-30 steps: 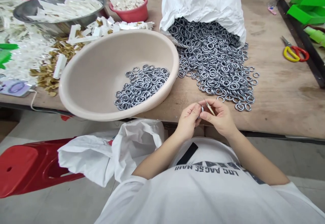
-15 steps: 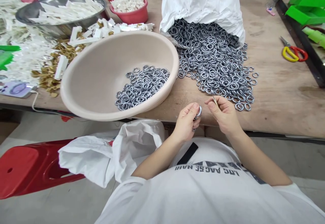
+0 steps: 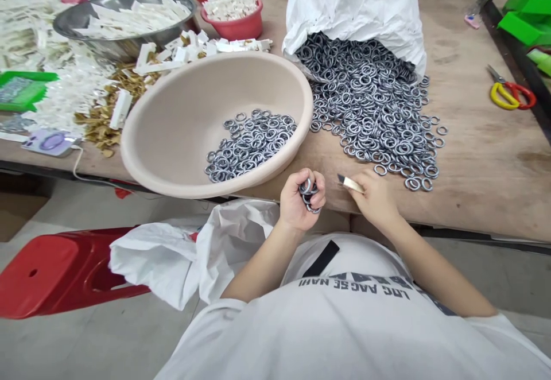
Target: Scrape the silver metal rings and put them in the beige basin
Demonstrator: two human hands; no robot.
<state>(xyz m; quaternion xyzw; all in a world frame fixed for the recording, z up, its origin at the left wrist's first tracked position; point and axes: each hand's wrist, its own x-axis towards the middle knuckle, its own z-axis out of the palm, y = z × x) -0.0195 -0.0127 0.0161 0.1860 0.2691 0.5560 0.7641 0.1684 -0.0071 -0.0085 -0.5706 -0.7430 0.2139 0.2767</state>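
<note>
My left hand (image 3: 298,201) is closed, palm turned up, around several grey metal rings (image 3: 308,189) in front of the basin. My right hand (image 3: 377,197) grips a small knife (image 3: 353,185) with a pale handle, its dark slanted tip pointing left. That hand is at the near edge of a large heap of loose grey rings (image 3: 379,116), which spills from a white sack (image 3: 357,7). Left of the heap, a beige basin (image 3: 172,139) stands tilted with a smaller pile of rings (image 3: 253,144) in it.
Scissors (image 3: 512,94) with yellow and red handles lie at the right. A steel bowl (image 3: 129,47) and red bowl (image 3: 235,27) of white pieces stand behind the basin. A purple-and-white device (image 3: 50,142) lies far left. Below are a white bag (image 3: 159,259) and red stool (image 3: 38,271).
My left hand has moved slightly left and turned, showing the rings in it. The knife in my right hand now points left, with its tip in sight. The view has shifted a little left.
</note>
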